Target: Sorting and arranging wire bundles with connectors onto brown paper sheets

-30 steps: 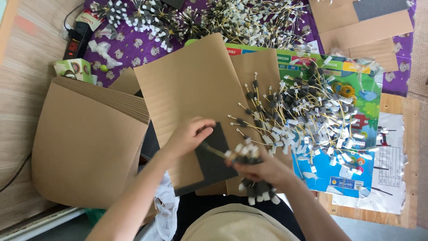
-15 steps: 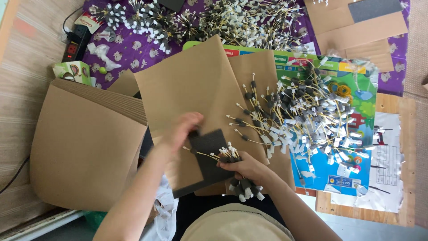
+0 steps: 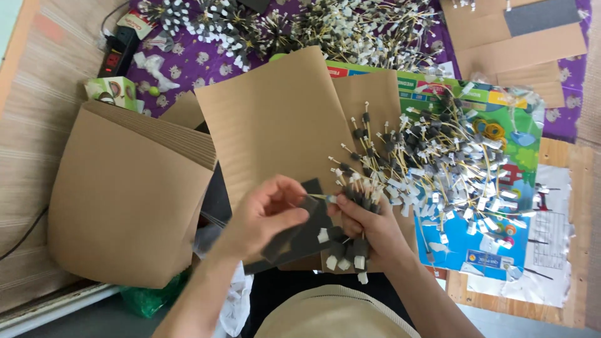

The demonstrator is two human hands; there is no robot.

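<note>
My right hand (image 3: 370, 226) grips a bundle of thin yellow sticks (image 3: 350, 247) with dark foam tips and white tags, held low in the middle. My left hand (image 3: 266, 214) pinches the dark tip of one stick (image 3: 308, 201) that points out of the bundle towards it. Both hands hover over a dark grey foam sheet (image 3: 300, 235) lying on a brown cardboard sheet (image 3: 275, 119). A large loose pile of the same sticks (image 3: 438, 163) lies just right of my hands on a colourful printed mat (image 3: 501, 106).
A stack of bent brown cardboard sheets (image 3: 125, 194) stands at the left. More stick bundles (image 3: 282, 25) cover a purple patterned cloth (image 3: 181, 69) at the back. Cardboard pieces (image 3: 519, 37) lie at the back right, a power strip (image 3: 119, 50) and a small box (image 3: 113, 91) at the back left.
My left hand left the foam sheet's edge and came right to pinch a stick tip. My right hand shifted its bundle slightly; the view moved in closer.
</note>
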